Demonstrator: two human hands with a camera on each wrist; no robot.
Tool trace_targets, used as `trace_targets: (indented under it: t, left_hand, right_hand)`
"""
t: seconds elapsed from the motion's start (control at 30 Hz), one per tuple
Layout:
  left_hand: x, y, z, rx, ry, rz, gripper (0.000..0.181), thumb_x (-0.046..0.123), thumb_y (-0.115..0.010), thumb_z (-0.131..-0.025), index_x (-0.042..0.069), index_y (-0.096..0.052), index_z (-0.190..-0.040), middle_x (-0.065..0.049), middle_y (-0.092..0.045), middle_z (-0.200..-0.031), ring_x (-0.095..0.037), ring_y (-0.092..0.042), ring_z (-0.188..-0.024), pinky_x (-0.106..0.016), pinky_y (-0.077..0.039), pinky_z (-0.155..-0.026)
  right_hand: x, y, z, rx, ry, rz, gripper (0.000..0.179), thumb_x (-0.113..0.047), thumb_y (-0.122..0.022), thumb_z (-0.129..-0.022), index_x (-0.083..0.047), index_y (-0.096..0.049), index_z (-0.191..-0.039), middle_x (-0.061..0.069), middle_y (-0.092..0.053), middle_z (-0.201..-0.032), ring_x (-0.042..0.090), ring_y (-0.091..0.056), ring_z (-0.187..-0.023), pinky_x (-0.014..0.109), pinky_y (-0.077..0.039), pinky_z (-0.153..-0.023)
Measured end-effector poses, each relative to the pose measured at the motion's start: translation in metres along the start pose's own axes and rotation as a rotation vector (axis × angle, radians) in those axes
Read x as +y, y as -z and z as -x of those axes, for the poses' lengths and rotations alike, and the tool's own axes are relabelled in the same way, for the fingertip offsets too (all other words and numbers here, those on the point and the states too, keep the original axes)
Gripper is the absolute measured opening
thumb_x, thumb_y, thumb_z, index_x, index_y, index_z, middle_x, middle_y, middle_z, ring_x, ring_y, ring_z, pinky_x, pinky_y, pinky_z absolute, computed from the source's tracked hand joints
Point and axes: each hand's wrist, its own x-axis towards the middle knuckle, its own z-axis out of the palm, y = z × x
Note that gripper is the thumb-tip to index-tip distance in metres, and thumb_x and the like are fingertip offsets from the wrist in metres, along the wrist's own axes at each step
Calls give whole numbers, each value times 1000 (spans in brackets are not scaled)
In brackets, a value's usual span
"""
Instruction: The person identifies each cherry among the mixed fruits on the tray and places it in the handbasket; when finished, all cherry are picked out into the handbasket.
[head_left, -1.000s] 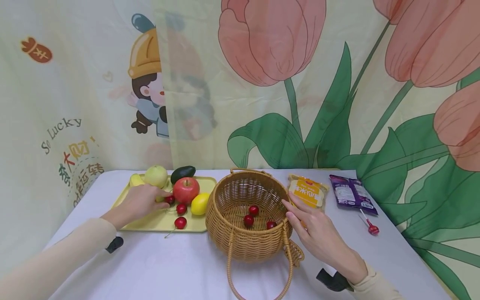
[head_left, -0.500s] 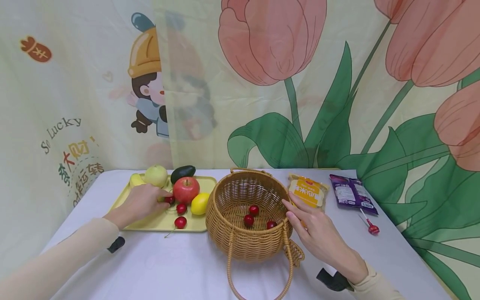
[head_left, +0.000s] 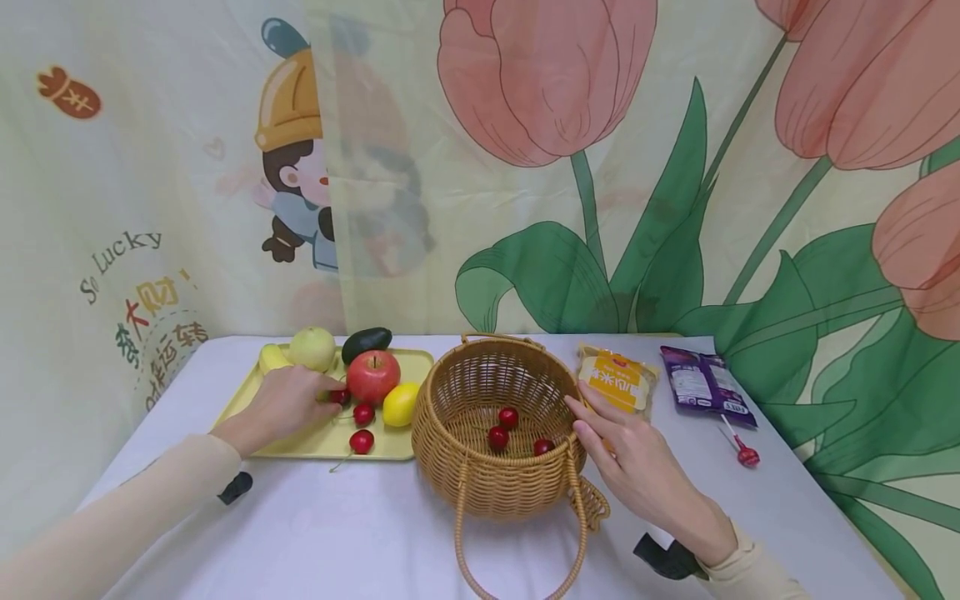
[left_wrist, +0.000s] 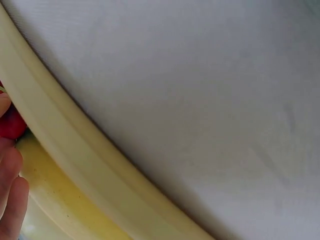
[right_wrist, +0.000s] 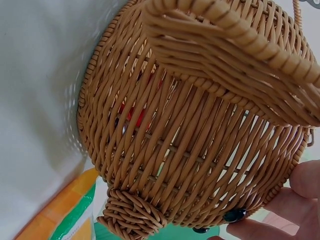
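My left hand (head_left: 288,408) reaches over the pale yellow tray (head_left: 300,452) and pinches a red cherry (head_left: 341,397) beside the apple (head_left: 373,377). In the left wrist view its fingertips lie around that cherry (left_wrist: 12,123), with a banana (left_wrist: 65,200) close by. Two more cherries lie on the tray, one with a long stem (head_left: 362,442). At the centre stands a brown wicker basket (head_left: 487,492), several cherries (head_left: 498,437) inside it. Fairly straight fingers of my right hand (head_left: 637,458) rest on its right rim; the right wrist view shows them against the wicker (right_wrist: 200,150).
A lemon (head_left: 401,405), avocado (head_left: 367,342) and pale green round fruit (head_left: 312,349) share the tray. The basket's handle (head_left: 459,533) hangs down in front. Beyond my right hand lie a yellow snack packet (head_left: 618,382), a purple packet (head_left: 705,385) and a red lollipop (head_left: 747,455).
The left hand has shifted very slightly at the cherry, its fingers closing around it. The right hand and the basket stay put.
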Motion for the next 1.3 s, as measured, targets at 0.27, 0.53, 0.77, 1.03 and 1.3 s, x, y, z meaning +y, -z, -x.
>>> trace_targets:
  t: [0.27, 0.53, 0.77, 1.03, 1.3]
  left_hand:
    - [0, 6, 0, -34, 13, -21, 25, 20, -85, -81, 15, -83, -105, 9, -66, -70, -9, -46, -58, -25, -31, -50]
    - [-3, 23, 1, -63, 31, -17, 25, 23, -87, -80, 15, -83, -103, 3, -76, -83, -11, -51, -65, -23, -37, -56]
    - [-6, 49, 2, -102, 69, -29, 27, 25, -86, -81, 15, -82, -105, 1, -77, -80, -14, -52, -68, -27, -38, -56]
    - [-1, 82, -10, -146, -6, -21, 31, 24, -86, -81, 15, -82, -109, -3, -80, -90, -10, -52, -63, -24, -35, -51]
    - [17, 104, -37, -250, -61, 82, 20, 21, -85, -82, 18, -84, -102, 2, -80, -96, -15, -63, -84, -26, -48, -60]
  right_hand:
    - [0, 0, -1, 12, 17, -8, 41, -26, -51, -109, -10, -59, -145, 16, -48, -157, 41, -56, -135, 56, -52, -102]
    - [-1, 0, -2, 6, 12, -11, 41, -27, -50, -109, -11, -58, -145, 15, -48, -157, 40, -56, -136, 56, -52, -102]
    - [0, 0, -2, 9, 12, -12, 41, -27, -50, -109, -11, -57, -146, 17, -48, -157, 41, -57, -134, 56, -52, -101]
    - [2, 0, -2, 24, 22, -6, 40, -26, -51, -108, -10, -60, -144, 16, -49, -156, 40, -57, -134, 56, -52, -101]
    - [2, -1, 0, 19, 27, -3, 40, -26, -51, -108, -9, -61, -143, 17, -50, -156, 40, -58, -133, 56, -52, -101]
